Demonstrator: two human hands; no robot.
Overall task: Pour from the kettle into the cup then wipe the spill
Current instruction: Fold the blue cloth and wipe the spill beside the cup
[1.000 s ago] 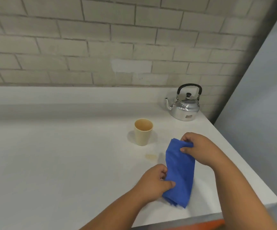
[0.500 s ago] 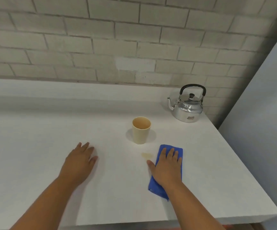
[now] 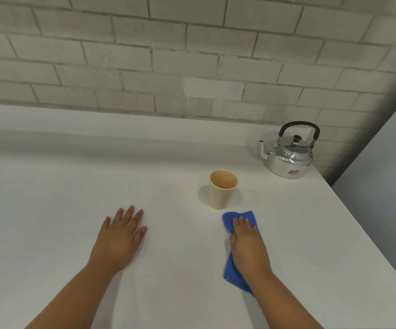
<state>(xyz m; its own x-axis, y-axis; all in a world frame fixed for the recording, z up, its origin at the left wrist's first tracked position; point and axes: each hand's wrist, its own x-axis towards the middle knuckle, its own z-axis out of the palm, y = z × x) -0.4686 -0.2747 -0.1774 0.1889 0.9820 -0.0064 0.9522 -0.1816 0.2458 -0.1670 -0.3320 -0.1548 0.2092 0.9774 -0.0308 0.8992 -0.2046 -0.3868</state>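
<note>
A beige cup (image 3: 222,189) stands upright in the middle of the white counter (image 3: 50,198), with liquid inside. The metal kettle (image 3: 288,153) with a black handle sits at the back right corner. My right hand (image 3: 246,243) presses flat on a folded blue cloth (image 3: 236,274), just in front of the cup and slightly right of it. The cloth's far end lies where the spill was; no spill shows. To the left, my left hand (image 3: 121,236) rests flat on the counter with fingers spread, holding nothing.
A grey brick wall (image 3: 192,55) runs behind the counter. The counter's right edge (image 3: 368,236) drops off close to the cloth and kettle, with a grey-blue surface (image 3: 391,186) beyond it.
My left hand let go of the cloth and went down flat on the counter to the left. My right hand laid the cloth flat and pushed it forward over the small spill by the cup.
</note>
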